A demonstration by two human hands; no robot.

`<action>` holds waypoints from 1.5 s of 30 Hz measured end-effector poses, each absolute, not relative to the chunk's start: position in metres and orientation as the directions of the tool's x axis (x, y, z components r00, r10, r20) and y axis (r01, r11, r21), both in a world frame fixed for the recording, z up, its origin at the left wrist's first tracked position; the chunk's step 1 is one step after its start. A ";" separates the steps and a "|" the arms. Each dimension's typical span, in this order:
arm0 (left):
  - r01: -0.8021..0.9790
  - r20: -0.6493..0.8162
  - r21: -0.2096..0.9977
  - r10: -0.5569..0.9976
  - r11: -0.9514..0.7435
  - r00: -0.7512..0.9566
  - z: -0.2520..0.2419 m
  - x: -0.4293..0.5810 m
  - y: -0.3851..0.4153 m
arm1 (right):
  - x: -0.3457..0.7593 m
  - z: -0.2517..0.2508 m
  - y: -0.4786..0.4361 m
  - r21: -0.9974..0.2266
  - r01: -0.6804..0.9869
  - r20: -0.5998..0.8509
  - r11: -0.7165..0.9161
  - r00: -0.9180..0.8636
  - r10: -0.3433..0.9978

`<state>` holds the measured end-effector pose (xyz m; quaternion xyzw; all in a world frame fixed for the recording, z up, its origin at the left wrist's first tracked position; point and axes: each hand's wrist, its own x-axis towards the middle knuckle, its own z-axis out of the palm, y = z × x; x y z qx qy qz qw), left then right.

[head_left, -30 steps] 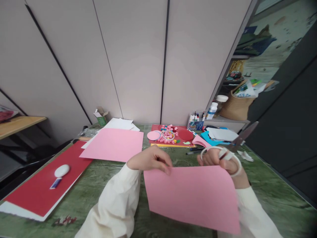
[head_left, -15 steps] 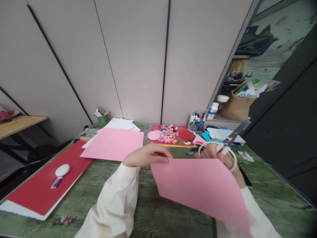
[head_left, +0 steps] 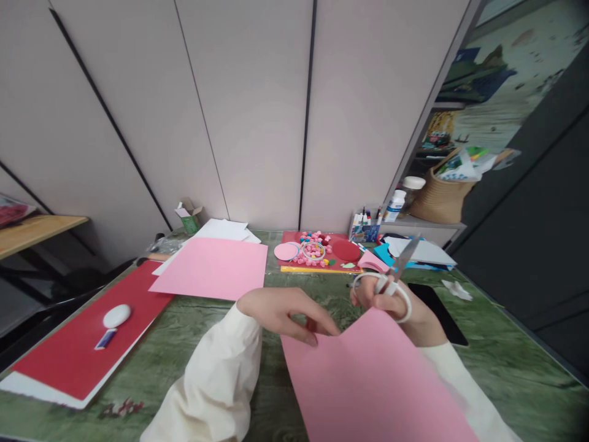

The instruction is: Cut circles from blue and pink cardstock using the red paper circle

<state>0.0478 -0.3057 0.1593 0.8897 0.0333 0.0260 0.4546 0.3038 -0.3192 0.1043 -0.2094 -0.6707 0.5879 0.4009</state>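
A sheet of pink paper (head_left: pixel 368 387) hangs in front of me, its top edge bent between my two hands. My left hand (head_left: pixel 288 313) pinches that edge near the upper left corner. White-handled scissors (head_left: pixel 391 282) hang on the fingers of my right hand (head_left: pixel 384 301), blades pointing up and to the right. The same right hand also grips the paper's upper right part. The lower end of the sheet runs out of view.
Another pink sheet (head_left: pixel 216 267) lies on white paper at the left. Beyond my hands is a red sheet (head_left: pixel 338 239) with pink pieces and circles. A red board (head_left: pixel 73 356) carries a white oval object (head_left: pixel 116 316). A black flat object (head_left: pixel 437 313) lies right of my right hand.
Both hands have come lower and nearer, the right one also leftward with the scissors. The pink paper has swung down and its top edge now buckles between the hands.
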 end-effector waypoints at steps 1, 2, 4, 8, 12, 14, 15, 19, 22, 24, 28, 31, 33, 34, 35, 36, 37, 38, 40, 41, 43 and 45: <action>0.021 0.031 0.819 0.081 -0.573 0.996 0.159 0.048 -0.306 | 0.303 0.104 -0.319 -0.966 -0.138 0.258 0.220 -0.615 0.745; 0.006 0.049 0.831 0.084 -0.556 0.995 0.159 0.048 -0.307 | 0.300 0.104 -0.318 -0.973 -0.080 0.217 0.216 -0.635 0.741; -0.022 0.088 0.856 0.104 -0.517 0.991 0.159 0.048 -0.306 | 0.289 0.101 -0.317 -0.977 0.013 0.154 0.213 -0.649 0.745; -0.055 0.206 0.870 0.258 -0.490 0.944 0.159 0.047 -0.303 | 0.252 0.088 -0.314 -0.980 0.080 0.096 0.184 -0.619 0.780; -0.073 0.285 0.864 0.365 -0.498 0.886 0.157 0.046 -0.301 | 0.223 0.079 -0.321 -0.985 0.058 0.099 0.161 -0.570 0.816; -0.087 0.311 0.865 0.392 -0.494 0.866 0.157 0.045 -0.301 | 0.217 0.081 -0.326 -0.993 -0.002 0.103 0.119 -0.528 0.843; -0.093 0.312 0.872 0.401 -0.480 0.861 0.158 0.044 -0.302 | 0.215 0.083 -0.328 -0.995 -0.030 0.098 0.096 -0.506 0.857; -0.062 0.221 0.934 0.432 -0.353 0.874 0.159 0.043 -0.303 | 0.209 0.089 -0.329 -0.997 -0.068 0.073 0.047 -0.464 0.883; -0.016 0.186 0.950 0.522 -0.313 0.832 0.158 0.040 -0.303 | 0.207 0.086 -0.323 -0.998 -0.059 0.025 0.003 -0.375 0.927; -0.012 0.197 0.953 0.592 -0.302 0.781 0.156 0.036 -0.302 | 0.210 0.083 -0.317 -0.999 -0.049 0.003 -0.011 -0.274 0.962; 0.107 0.177 0.929 0.678 -0.354 0.713 0.157 0.031 -0.300 | 0.223 0.082 -0.310 -0.999 -0.033 0.038 0.033 -0.184 0.982; 0.254 0.142 0.865 0.696 -0.434 0.703 0.157 0.034 -0.299 | 0.231 0.086 -0.311 -0.993 -0.014 0.120 0.121 -0.245 0.962; 0.310 0.138 0.830 0.710 -0.463 0.691 0.155 0.038 -0.297 | 0.233 0.088 -0.312 -0.988 0.019 0.144 0.155 -0.270 0.952; 0.332 0.139 0.815 0.716 -0.475 0.684 0.154 0.039 -0.297 | 0.233 0.088 -0.313 -0.987 0.036 0.141 0.157 -0.278 0.950; 0.352 0.143 0.798 0.721 -0.489 0.678 0.153 0.041 -0.296 | 0.233 0.089 -0.313 -0.987 0.048 0.135 0.155 -0.290 0.947; 0.371 0.149 0.779 0.724 -0.506 0.674 0.151 0.042 -0.296 | 0.232 0.089 -0.313 -0.986 0.055 0.132 0.156 -0.306 0.943; 0.387 0.157 0.758 0.723 -0.525 0.673 0.150 0.043 -0.295 | 0.232 0.088 -0.313 -0.985 0.061 0.133 0.161 -0.318 0.939; 0.402 0.166 0.736 0.721 -0.544 0.673 0.150 0.044 -0.295 | 0.231 0.087 -0.312 -0.984 0.067 0.138 0.168 -0.321 0.937; 0.420 0.180 0.702 0.713 -0.576 0.678 0.149 0.046 -0.295 | 0.230 0.085 -0.310 -0.981 0.087 0.140 0.175 -0.312 0.940; 0.421 0.183 0.693 0.707 -0.586 0.683 0.149 0.046 -0.295 | 0.229 0.083 -0.309 -0.980 0.098 0.138 0.175 -0.304 0.943; 0.427 0.180 0.680 0.699 -0.597 0.692 0.150 0.046 -0.295 | 0.229 0.081 -0.307 -0.976 0.120 0.141 0.182 -0.291 0.946; 0.457 0.168 0.654 0.705 -0.603 0.689 0.149 0.045 -0.295 | 0.230 0.079 -0.305 -0.969 0.150 0.152 0.196 -0.262 0.953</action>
